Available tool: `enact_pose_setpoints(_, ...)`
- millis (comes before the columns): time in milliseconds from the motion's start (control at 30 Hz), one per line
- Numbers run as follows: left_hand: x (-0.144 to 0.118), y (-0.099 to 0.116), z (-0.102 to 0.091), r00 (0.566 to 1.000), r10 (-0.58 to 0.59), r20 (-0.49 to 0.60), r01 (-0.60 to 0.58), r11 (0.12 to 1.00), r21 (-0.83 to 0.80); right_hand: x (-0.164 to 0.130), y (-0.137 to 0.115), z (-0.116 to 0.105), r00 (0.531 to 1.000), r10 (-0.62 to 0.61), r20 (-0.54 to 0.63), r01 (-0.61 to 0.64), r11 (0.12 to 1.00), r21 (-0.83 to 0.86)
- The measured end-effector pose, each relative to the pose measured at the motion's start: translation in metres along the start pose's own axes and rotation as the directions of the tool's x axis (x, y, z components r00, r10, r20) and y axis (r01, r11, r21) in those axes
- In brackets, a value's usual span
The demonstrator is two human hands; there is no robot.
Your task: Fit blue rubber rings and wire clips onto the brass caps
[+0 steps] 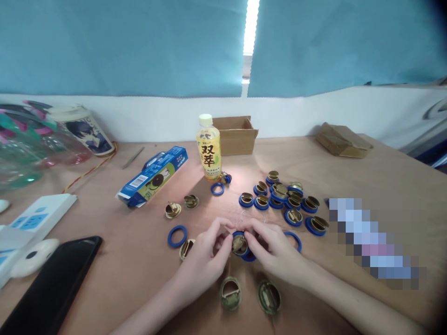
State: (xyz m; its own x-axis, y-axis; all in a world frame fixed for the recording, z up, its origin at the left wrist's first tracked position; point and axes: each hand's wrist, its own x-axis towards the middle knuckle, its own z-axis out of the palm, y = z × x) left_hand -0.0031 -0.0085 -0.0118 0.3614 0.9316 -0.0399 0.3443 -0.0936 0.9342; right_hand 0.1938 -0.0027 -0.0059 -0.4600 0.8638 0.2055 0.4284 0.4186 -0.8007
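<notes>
Closest to me on my remote view are two loose clips [230, 294], lying side by side on the wooden table [146, 265], with a black phone [52, 284] way off to the left. Just past them I've got both hands pinched shut on the same little thing: a brass clip [239, 244], front and center, with blue showing around its edge. My left hand [211, 246] has it by the fingertips on one side, my right hand [275, 249] on the other. Can't really tell if the blue part is seated all the way, fingers cover too much. There's a spare blue ring [177, 237] left of my left hand, and another ring [295, 241] poking out behind my right. A bit further right sits a whole bunch of ringed clips [294, 201], some touching. Over on the left, a blue box [153, 179] lies at an angle. Beyond that a yellow drink bottle [209, 156] stands upright in front of an open cardboard box [239, 142], and a teal curtain [139, 46] hangs at the very back.
</notes>
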Motion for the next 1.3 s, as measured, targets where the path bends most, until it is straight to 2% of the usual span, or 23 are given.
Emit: enact_pose_setpoints(1300,0.0000,0.0006,-0.0002,1.000,0.008,0.009,-0.008,1.000,0.007,-0.0003,0.0010,-0.0003,1.000,-0.004,-0.002,0.004,1.000,0.009)
